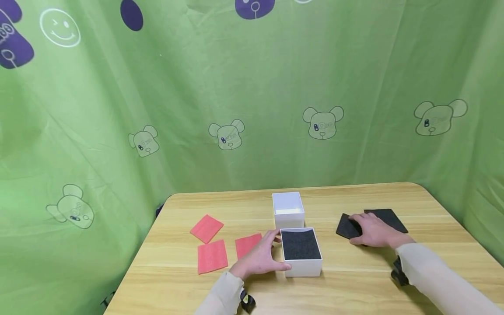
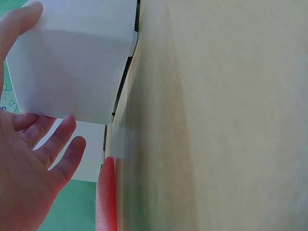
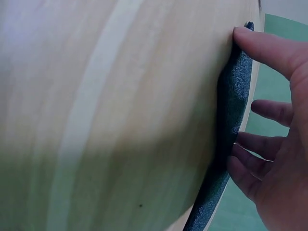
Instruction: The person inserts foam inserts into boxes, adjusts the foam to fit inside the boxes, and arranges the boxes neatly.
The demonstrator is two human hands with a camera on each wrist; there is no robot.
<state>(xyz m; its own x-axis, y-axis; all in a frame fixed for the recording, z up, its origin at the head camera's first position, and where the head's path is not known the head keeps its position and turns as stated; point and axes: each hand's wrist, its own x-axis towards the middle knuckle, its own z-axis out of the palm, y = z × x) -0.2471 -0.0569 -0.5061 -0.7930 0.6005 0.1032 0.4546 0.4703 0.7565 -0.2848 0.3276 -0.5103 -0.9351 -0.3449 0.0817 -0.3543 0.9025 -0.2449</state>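
Note:
My left hand [image 1: 260, 258] holds a white box [image 1: 303, 267] from its left side, thumb at the near face and fingers near the back left corner. Inside that box lies black foam [image 1: 300, 245], close to the rim. The left wrist view shows the thumb and fingertips on opposite edges of the box wall [image 2: 72, 77]. Over to the right, my right hand [image 1: 372, 231] grips a black foam square [image 1: 345, 227] lying on the table, with thumb and fingers at its edges. In the right wrist view the foam [image 3: 236, 91] bends slightly under the hand.
Another white box [image 1: 288, 218], with its top uncovered, stands just behind the held one. Red foam squares [image 1: 212, 256] lie at the left of the wooden table [image 1: 177, 288]. A second black foam piece [image 1: 390, 218] lies behind the right hand. A green curtain [image 1: 267, 166] hangs behind the table.

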